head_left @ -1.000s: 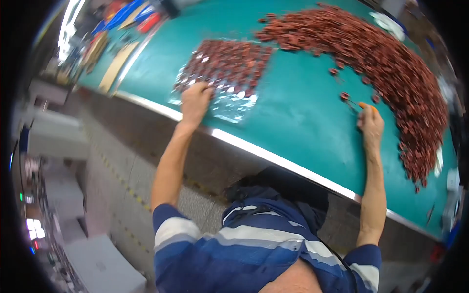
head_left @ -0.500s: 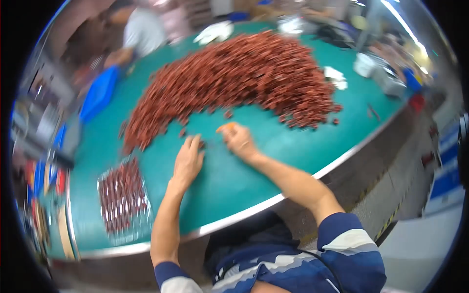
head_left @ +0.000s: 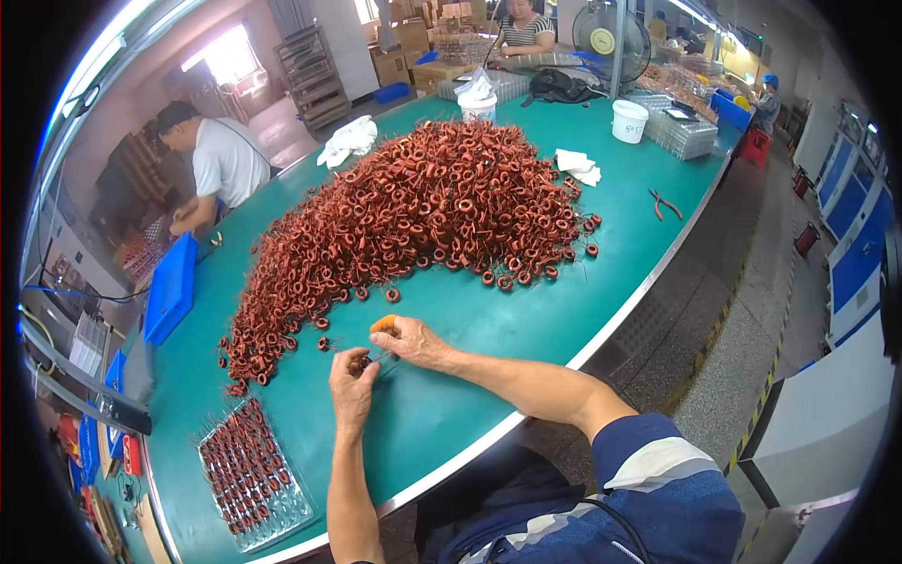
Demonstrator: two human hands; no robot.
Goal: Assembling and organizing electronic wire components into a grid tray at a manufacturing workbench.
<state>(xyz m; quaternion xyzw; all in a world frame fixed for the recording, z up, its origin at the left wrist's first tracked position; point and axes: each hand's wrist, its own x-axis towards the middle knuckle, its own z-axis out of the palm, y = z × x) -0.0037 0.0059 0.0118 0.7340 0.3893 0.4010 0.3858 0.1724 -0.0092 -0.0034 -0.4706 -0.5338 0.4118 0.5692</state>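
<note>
Over the green table my left hand (head_left: 351, 387) is closed, pinching a small dark-red ring coil (head_left: 365, 361) that the fingers mostly hide. Just to its right, my right hand (head_left: 419, 344) is closed too, with an orange cover (head_left: 383, 323) on a fingertip. Its fingers meet thin wire leads (head_left: 383, 356) coming off the coil. Beyond both hands spreads a large pile of red ring coils (head_left: 423, 197) with wire legs. A single loose coil (head_left: 324, 343) lies near my left hand. To the lower left, a clear plastic tray (head_left: 296, 512) holds rows of such coils.
Red-handled pliers (head_left: 665, 204) lie at the right, near the table edge. White cloths (head_left: 349, 141), a white bucket (head_left: 629, 122) and a black bag (head_left: 564, 86) sit at the far side. A blue tray (head_left: 171, 288) stands at the left, near a seated co-worker (head_left: 221, 160).
My hands have come closer together, and the left fingers have gone from lying on the table to pinching a coil. The view has shifted and sharpened.
</note>
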